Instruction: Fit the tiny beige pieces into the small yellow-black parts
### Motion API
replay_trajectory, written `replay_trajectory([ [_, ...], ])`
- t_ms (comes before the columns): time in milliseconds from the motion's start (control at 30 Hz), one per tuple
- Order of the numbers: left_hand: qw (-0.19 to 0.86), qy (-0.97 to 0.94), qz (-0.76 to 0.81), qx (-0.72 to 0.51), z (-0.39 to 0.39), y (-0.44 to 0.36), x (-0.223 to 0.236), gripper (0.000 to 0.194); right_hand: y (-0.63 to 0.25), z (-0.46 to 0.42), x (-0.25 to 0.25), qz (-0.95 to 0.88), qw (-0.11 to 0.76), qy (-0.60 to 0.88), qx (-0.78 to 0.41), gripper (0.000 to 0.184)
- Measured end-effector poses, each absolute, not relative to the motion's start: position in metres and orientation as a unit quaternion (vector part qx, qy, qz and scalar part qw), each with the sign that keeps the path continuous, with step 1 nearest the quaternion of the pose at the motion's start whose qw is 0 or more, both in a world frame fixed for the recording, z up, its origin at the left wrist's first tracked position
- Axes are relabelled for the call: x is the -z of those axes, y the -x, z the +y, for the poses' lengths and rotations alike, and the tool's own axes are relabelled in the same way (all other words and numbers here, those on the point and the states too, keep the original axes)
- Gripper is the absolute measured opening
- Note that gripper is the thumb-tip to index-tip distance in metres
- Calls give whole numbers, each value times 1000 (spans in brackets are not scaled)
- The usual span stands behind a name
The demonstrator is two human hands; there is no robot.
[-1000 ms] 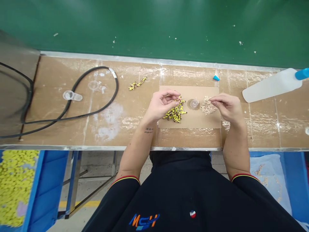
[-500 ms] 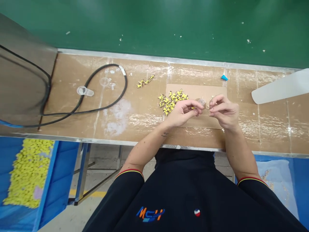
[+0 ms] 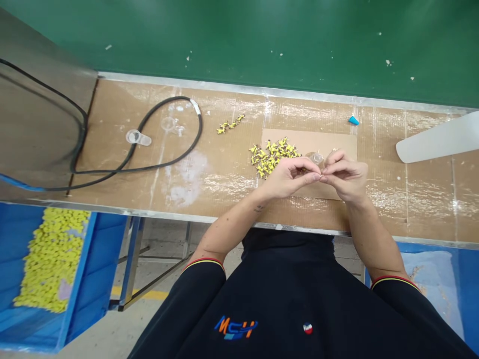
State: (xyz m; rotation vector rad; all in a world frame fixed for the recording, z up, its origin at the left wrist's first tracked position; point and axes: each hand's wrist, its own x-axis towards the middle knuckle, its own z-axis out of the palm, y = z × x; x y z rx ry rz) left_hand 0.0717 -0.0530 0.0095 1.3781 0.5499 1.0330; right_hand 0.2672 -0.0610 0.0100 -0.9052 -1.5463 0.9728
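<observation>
My left hand (image 3: 294,175) and my right hand (image 3: 345,175) meet fingertip to fingertip over a cardboard sheet (image 3: 310,137). Both are closed in a pinch around something tiny and pale between them, too small to name. Just beyond the fingers a small clear plastic cup (image 3: 316,158) stands on the sheet. A heap of small yellow and dark figure-like pieces (image 3: 270,157) lies left of my left hand, partly on the sheet. A short row of similar yellow pieces (image 3: 230,124) rests farther left on the table.
A black cable (image 3: 200,124) loops over the left of the cardboard-covered table (image 3: 224,189), with a clear plastic scoop-like piece (image 3: 138,137) on it. A blue cap-like piece (image 3: 353,120) and a white cylinder (image 3: 437,137) lie right. Below left, a blue bin (image 3: 86,269) holds yellow pieces.
My hands were slightly apart and have come together, fingertips now touching. My left hand has lowered its fingers into a pinch. The whole view has shifted slightly.
</observation>
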Motion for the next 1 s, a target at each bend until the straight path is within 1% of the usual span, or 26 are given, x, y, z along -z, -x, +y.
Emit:
replay_trajectory([
  [200, 607, -587, 251, -473, -53, -73, -4, 26, -266, -65, -17, -684, 500, 394, -357, 11],
  [300, 599, -592, 259, -472, -53, -73, -3, 26, -267, -67, -19, -699, 471, 414, -343, 18],
  [433, 608, -571, 279, -477, -51, -71, -2, 34, -275, -64, -26, -707, 457, 434, -320, 23],
  [533, 609, -543, 306, -491, -47, -68, 1, 38, -286, -59, -31, -723, 402, 476, -297, 19],
  [600, 585, -541, 333, -504, -44, -66, 2, 37, -292, -55, -31, -736, 350, 507, -281, 14],
  [667, 556, -546, 357, -515, -41, -64, 2, 34, -296, -51, -28, -741, 321, 526, -266, 12],
  [833, 531, -556, 367, -524, -41, -63, 0, 34, -295, -45, -18, -746, 294, 539, -257, 11],
  [1000, 543, -548, 386, -506, -44, -64, 1, 37, -295, -43, -14, -746, 282, 549, -251, 10],
])
